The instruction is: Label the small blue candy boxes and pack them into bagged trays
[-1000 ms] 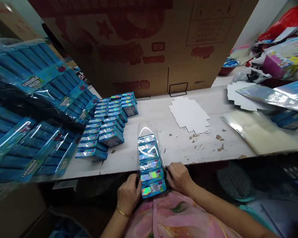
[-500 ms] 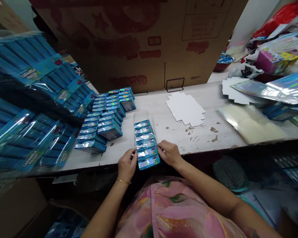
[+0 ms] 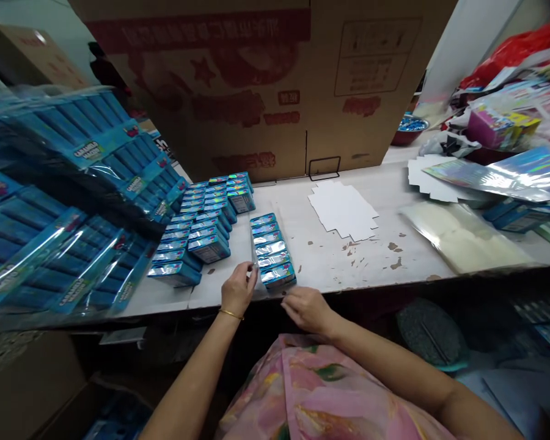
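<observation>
A clear plastic sleeve filled with a row of small blue boxes [image 3: 271,250] lies on the white table [image 3: 330,256] near its front edge. My left hand [image 3: 238,290] pinches the sleeve's near left corner, fingers closed on the plastic. My right hand [image 3: 306,308] hovers at the near end of the sleeve, fingers curled and pinching its edge. To the left stands a block of loose small blue boxes [image 3: 201,226] in rows.
Stacked packs of blue sticks in plastic [image 3: 64,208] fill the left. A big cardboard box [image 3: 266,79] stands behind the table. Flat white card blanks [image 3: 343,211] and a clear bag [image 3: 467,235] lie to the right, with clutter at the far right.
The filled sleeve has been pushed away from the table's edge, further onto the table. Both hands followed, moving from its sides to its near end.
</observation>
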`<state>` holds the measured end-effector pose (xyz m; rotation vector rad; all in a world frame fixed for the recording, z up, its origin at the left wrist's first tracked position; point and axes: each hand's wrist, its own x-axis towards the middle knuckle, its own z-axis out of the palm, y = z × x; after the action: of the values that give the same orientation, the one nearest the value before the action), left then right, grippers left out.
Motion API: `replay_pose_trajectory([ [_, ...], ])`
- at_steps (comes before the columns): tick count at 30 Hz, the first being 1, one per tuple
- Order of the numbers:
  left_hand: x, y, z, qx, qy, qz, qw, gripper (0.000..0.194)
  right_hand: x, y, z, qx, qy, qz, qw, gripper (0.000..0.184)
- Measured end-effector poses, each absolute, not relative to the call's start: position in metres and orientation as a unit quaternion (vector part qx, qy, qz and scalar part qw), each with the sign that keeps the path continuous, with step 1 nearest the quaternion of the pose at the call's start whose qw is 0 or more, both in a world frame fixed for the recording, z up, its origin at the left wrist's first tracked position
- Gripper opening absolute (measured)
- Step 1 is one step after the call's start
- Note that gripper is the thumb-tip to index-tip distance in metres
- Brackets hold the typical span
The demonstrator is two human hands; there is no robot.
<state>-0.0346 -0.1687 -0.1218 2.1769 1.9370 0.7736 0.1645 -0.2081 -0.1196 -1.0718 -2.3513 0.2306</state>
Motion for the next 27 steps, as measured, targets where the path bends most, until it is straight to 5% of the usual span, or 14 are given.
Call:
replay_pose_trajectory([
  [7, -0.023, -0.172, -0.149, 0.714, 0.690, 0.101, 0.054, 0.019, 0.142, -0.193, -0.138, -0.408, -0.889, 0.129, 0.164, 0.026],
  [17, -0.024, -0.171, -0.159, 0.728, 0.674, 0.122, 0.044, 0.023, 0.120, -0.173, -0.135, -0.459, -0.864, 0.103, 0.179, 0.022],
  [24, -0.026, -0.175, -0.150, 0.632, 0.705, 0.312, 0.078, 0.025, 0.150, -0.179, -0.118, -0.476, -0.814, 0.022, 0.333, 0.019],
  [27, -0.024, -0.169, -0.137, 0.634, 0.666, 0.391, 0.029, 0.024, 0.164, -0.167, -0.119, -0.545, -0.773, -0.025, 0.324, 0.033],
])
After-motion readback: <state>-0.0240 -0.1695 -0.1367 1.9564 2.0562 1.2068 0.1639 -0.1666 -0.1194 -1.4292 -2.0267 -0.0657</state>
